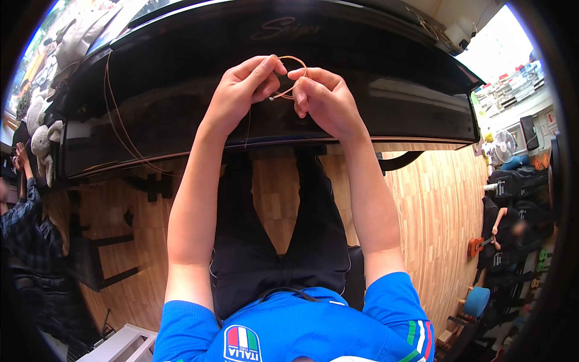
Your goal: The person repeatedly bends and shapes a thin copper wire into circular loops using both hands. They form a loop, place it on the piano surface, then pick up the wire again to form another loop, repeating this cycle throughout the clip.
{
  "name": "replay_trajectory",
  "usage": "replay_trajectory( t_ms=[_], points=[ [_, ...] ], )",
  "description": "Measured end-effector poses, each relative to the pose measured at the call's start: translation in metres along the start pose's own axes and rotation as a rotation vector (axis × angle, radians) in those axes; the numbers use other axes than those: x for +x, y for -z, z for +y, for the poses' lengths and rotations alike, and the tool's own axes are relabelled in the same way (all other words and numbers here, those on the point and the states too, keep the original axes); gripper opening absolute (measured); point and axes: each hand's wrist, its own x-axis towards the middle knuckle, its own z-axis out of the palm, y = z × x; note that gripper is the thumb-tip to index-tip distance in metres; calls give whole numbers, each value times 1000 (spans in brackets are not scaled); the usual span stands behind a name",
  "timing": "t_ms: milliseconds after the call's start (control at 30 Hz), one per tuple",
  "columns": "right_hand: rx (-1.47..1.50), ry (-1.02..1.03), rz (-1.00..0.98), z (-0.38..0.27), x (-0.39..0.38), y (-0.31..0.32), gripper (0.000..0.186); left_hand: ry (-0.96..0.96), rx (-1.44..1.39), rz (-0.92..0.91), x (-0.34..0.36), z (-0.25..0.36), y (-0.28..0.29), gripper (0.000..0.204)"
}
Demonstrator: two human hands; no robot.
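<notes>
Two narrow grips, of the left hand (253,79) and the right hand (322,96), pinch a coiled wire (295,58) above a glossy black panel (175,84). It should handle as light and springy, apt to uncoil, so best held where its turns overlap; it looks thin, copper-coloured and looped, with a small pale end (272,99), and similar strands (143,158) drape over the panel further left.

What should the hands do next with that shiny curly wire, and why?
Perhaps the left hand could tuck the pale tip in along the coppery wire loop while the right hand pinches it. Both hands hold the loop, but that tip sticks out between them, so it might snag or let the loop spring open.
</notes>
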Motion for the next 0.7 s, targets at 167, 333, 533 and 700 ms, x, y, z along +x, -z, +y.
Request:
replay_trajectory(
  t_ms=[167,333,533,700],
  points=[
    [-190,79,268,1,2,-7,26,-10,28,85,0,3,-7,31],
    [-481,211,460,9,1,-22,21,-17,83,105,0,1,-7,31],
    [-395,242,518,6,-1,-15,18,-15,156,78,2,-2,-11,29],
    [-401,241,502,5,-1,-22,21,-22,101,159,1,-2,-8,29]
  ],
)
